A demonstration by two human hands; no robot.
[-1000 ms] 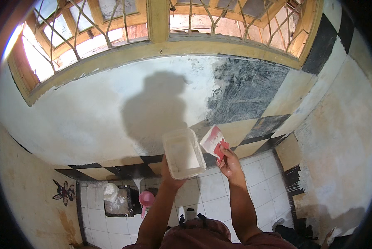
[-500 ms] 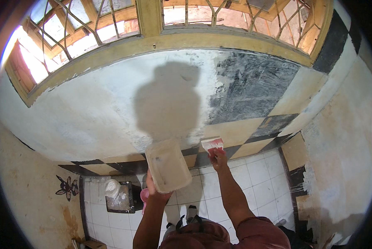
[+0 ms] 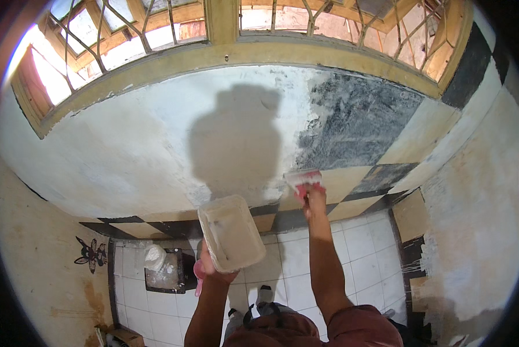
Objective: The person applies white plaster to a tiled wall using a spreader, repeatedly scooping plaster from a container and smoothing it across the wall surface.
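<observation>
My left hand [image 3: 210,266] grips a shallow rectangular tray [image 3: 251,224] from below at its near left side. Pale residue lines the tray, and a dark mark shows near its bottom end. In my right hand [image 3: 314,200] is a putty knife [image 3: 306,178] with a wide, whitish blade and red on it. Its blade is at the wall [image 3: 335,179], low on the checkered part, beside the white-coated area [image 3: 138,139]; whether it touches cannot be told. A rough dark patch [image 3: 363,121] with white smears lies above the knife.
A yellow window frame [image 3: 226,58] with metal bars spans the top. On the tiled floor [image 3: 294,254], a dark square container [image 3: 164,276] holds a white lump, with a pink dipper [image 3: 199,274] next to it. A box [image 3: 126,335] sits at lower left.
My right hand has raised the putty knife up the wall and slightly right, and the blade has tilted. The tray stays in my left hand, and the view has shifted a little.
</observation>
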